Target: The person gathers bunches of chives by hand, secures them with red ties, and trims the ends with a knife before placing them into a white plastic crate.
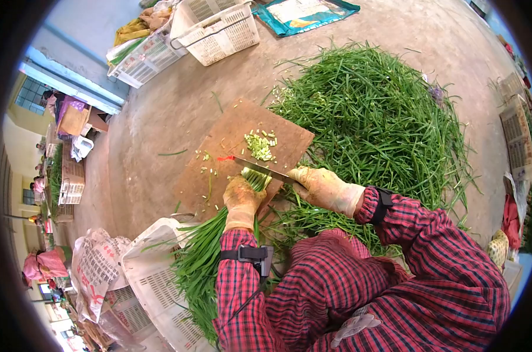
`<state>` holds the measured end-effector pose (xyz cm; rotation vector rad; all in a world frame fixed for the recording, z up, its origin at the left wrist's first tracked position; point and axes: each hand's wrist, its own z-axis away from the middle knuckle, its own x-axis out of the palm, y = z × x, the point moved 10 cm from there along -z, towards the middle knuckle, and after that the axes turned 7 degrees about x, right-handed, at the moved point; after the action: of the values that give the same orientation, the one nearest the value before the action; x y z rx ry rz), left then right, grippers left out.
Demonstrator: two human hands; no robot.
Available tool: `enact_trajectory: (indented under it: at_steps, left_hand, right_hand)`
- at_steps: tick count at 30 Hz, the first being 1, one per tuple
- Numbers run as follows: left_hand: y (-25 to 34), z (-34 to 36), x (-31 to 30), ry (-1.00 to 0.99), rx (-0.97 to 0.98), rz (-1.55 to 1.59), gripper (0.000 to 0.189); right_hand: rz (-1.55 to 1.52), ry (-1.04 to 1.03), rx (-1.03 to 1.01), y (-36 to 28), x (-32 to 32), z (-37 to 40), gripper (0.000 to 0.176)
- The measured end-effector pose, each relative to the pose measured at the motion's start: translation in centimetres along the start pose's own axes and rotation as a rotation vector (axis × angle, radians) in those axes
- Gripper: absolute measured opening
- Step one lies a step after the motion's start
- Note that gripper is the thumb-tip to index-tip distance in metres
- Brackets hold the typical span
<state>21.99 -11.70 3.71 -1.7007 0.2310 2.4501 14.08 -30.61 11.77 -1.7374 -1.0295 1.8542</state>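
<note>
My left hand (241,201), in a dirty glove, presses a bundle of green chives (204,258) onto a brown cutting board (225,138). My right hand (322,188), also gloved, grips a knife (260,168) whose blade lies across the cut ends of the bundle, just past my left fingers. A small heap of chopped green pieces (259,146) lies on the board beyond the blade. The bundle's long leaves trail back over a white crate by my left arm.
A big pile of loose chives (374,117) covers the concrete floor right of the board. White plastic crates stand at the back (216,29) and near left (154,281). A blue sack (304,13) lies at the far edge. People sit far left.
</note>
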Motion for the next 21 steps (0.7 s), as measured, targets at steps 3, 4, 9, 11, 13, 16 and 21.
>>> enact_trajectory:
  at_steps: [3,4,9,11,13,16,21]
  left_hand:
    - [0.1,-0.1,-0.1,0.003,0.013,-0.003,0.091]
    - [0.1,-0.1,0.0,-0.01,-0.008,-0.002,0.093]
    - [0.1,-0.2,-0.2,-0.009,-0.023,0.006,0.093]
    - [-0.4,-0.1,0.3,-0.043,-0.057,0.062,0.094]
    - [-0.6,-0.5,0.9,0.035,-0.012,0.023,0.091]
    - [-0.2,0.1,-0.4,0.082,0.02,0.076,0.086]
    - [-0.2,0.4,-0.7,0.099,0.012,0.166,0.08]
  right_hand:
    - [0.15,-0.179,0.145,0.7,1.4,-0.5,0.02]
    - [0.217,-0.265,0.221,0.9,2.1,-0.7,0.02]
    - [0.353,-0.233,-0.057,0.0,3.9,-1.7,0.021]
    - [0.337,-0.322,0.087,0.7,4.1,-2.3,0.024]
    - [0.313,-0.28,0.004,-0.5,3.7,-2.7,0.025]
    - [0.259,-0.251,0.021,0.8,6.8,-4.6,0.026]
    - [0.232,-0.219,0.163,2.7,9.9,-5.9,0.021]
